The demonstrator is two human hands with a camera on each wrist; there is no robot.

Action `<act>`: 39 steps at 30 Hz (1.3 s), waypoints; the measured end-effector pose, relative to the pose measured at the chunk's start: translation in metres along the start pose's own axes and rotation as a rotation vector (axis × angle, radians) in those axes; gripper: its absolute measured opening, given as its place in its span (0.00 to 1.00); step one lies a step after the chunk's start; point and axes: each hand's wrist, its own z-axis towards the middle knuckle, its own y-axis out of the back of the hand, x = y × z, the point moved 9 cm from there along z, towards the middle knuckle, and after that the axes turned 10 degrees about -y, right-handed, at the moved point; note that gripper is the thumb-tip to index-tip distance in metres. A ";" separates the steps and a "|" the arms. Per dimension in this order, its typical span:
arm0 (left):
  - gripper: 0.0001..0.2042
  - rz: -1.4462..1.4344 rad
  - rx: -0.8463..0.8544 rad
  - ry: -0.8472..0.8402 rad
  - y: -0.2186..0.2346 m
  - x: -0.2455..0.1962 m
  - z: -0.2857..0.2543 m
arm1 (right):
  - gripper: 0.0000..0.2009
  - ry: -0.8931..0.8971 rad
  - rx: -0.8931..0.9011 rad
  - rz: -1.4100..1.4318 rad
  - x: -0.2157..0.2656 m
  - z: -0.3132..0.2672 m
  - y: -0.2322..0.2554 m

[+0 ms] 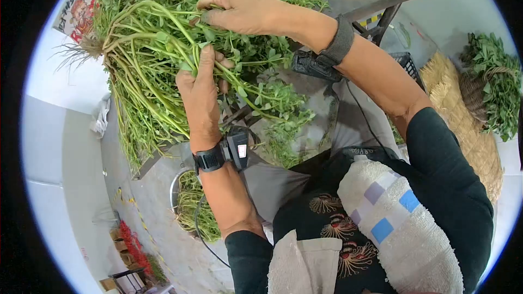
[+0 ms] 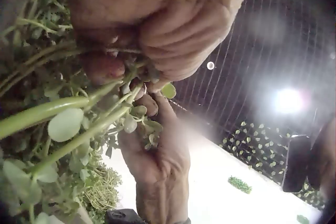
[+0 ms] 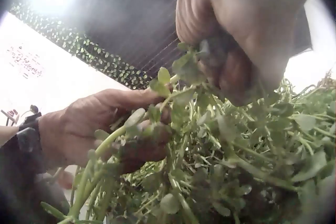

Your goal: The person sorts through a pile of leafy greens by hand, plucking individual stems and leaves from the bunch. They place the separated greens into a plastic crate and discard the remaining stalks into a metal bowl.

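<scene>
A large heap of purslane (image 1: 136,76), with thick pale green stems and small rounded leaves, lies on the table in the head view, its roots bunched at the left. My left hand (image 1: 201,90) grips several purslane stems between thumb and fingers at the near side of the heap. Above and to its right, my right hand (image 1: 242,13) has its fingers curled in and pinches a leafy part of the purslane. In the right wrist view leaves (image 3: 184,66) show at the right fingertips, close to the left hand. Leaves partly hide the fingertips of both hands.
The table's dark edge (image 1: 376,5) runs along the upper right. Below the heap, a metal basin (image 1: 174,190) with more stems stands on the floor. At the right are a straw mat (image 1: 452,103) and a woven basket (image 1: 474,98) of greens. A cable (image 1: 199,223) hangs near the left arm.
</scene>
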 end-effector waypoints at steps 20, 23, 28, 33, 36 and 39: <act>0.13 -0.083 0.018 -0.098 -0.004 0.014 0.008 | 0.14 -0.284 0.238 -0.055 -0.023 -0.085 -0.036; 0.12 0.052 0.058 -0.245 -0.010 0.004 0.010 | 0.13 -0.319 0.206 -0.037 -0.037 -0.087 -0.032; 0.10 0.132 0.051 -0.203 -0.005 0.004 0.008 | 0.12 -0.315 0.146 -0.073 -0.032 -0.099 -0.020; 0.14 0.187 0.068 -0.192 -0.007 0.012 0.010 | 0.11 -0.296 0.176 -0.113 -0.036 -0.103 -0.023; 0.15 0.240 0.092 -0.089 -0.011 0.018 0.007 | 0.11 -0.259 0.015 -0.319 -0.048 -0.104 -0.017; 0.15 0.120 0.028 -0.080 -0.013 0.011 0.005 | 0.10 -0.272 -0.150 -0.245 -0.107 -0.098 0.013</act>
